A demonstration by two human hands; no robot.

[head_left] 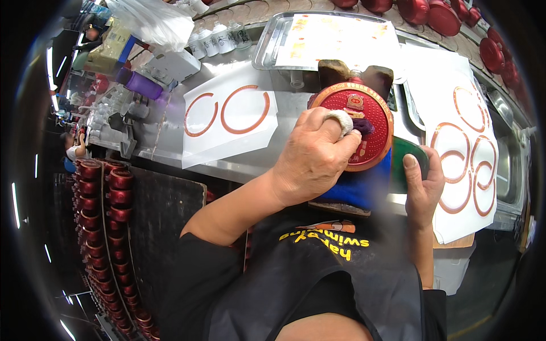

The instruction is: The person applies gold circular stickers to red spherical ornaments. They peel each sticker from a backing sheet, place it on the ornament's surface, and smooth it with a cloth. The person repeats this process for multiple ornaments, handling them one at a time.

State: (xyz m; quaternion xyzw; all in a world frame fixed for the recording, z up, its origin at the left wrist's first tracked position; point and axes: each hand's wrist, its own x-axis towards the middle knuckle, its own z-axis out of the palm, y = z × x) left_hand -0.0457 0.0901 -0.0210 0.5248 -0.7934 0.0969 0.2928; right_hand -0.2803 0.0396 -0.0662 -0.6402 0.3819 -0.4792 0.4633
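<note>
At the metal tabletop [290, 108], the red disc [377, 146] is overlapped from its left by the nearer left hand [310, 156], clamped on purple cloth [364, 126]; rightward, a green pad [401, 156] is gripped by the right hand [424, 190].

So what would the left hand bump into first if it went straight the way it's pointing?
The left hand would probably meet the round red piece first; the purple cloth it holds looks against it, though depth's unclear.
</note>
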